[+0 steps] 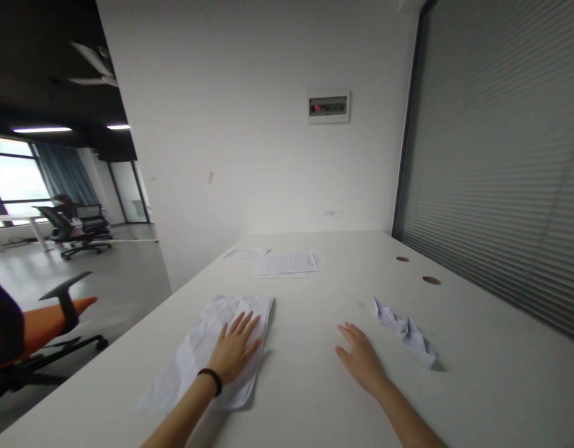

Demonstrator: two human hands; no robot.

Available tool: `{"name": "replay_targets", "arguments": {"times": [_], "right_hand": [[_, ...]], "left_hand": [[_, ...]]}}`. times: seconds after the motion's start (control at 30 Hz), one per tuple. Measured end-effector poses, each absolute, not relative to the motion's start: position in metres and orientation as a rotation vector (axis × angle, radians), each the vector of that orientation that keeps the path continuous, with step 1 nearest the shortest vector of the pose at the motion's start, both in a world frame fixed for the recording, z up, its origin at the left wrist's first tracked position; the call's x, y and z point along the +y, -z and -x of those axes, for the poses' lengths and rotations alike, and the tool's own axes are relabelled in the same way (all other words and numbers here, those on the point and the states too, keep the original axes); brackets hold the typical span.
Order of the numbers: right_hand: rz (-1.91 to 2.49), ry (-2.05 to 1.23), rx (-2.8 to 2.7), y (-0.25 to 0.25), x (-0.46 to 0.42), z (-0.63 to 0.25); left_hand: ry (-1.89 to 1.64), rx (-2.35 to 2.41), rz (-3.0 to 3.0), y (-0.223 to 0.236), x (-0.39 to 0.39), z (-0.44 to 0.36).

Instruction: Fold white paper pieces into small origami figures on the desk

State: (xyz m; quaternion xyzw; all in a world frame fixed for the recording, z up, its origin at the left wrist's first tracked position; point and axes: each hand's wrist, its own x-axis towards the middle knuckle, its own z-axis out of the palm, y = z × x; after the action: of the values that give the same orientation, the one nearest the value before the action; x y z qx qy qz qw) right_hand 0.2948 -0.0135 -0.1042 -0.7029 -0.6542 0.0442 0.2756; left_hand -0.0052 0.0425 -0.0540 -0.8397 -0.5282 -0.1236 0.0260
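My left hand (235, 348) lies flat, fingers spread, on a wrinkled white sheet of paper (193, 354) spread on the white table (315, 398). A black band circles that wrist. My right hand (359, 354) rests open on the bare tabletop, fingers stretched forward, holding nothing. A crumpled piece of white paper (406, 331) lies just right of my right hand, not touching it.
A stack of printed sheets (287, 264) and more loose pages (244, 253) lie farther back on the table. Two round cable holes (431, 280) are at the right. A white wall stands behind, a blinded glass partition to the right. An orange chair (48, 323) stands at the left.
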Motion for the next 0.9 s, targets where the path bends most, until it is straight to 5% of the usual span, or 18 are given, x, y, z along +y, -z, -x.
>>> {"name": "replay_targets", "arguments": {"times": [0.17,0.47,0.9], "right_hand": [[1.870,-0.056,-1.763,0.112,-0.010,-0.296],[2.116,0.596,-1.347,0.084,-0.018,-0.366],[2.163,0.425,-1.391,0.085,-0.026,-0.384]], "left_hand": [[0.496,-1.383,2.772,0.047,0.026,-0.065],[0.368,-1.206,3.004,0.083,0.016,-0.087],[0.353,-1.246,3.030,0.079,0.012,-0.086]]}}
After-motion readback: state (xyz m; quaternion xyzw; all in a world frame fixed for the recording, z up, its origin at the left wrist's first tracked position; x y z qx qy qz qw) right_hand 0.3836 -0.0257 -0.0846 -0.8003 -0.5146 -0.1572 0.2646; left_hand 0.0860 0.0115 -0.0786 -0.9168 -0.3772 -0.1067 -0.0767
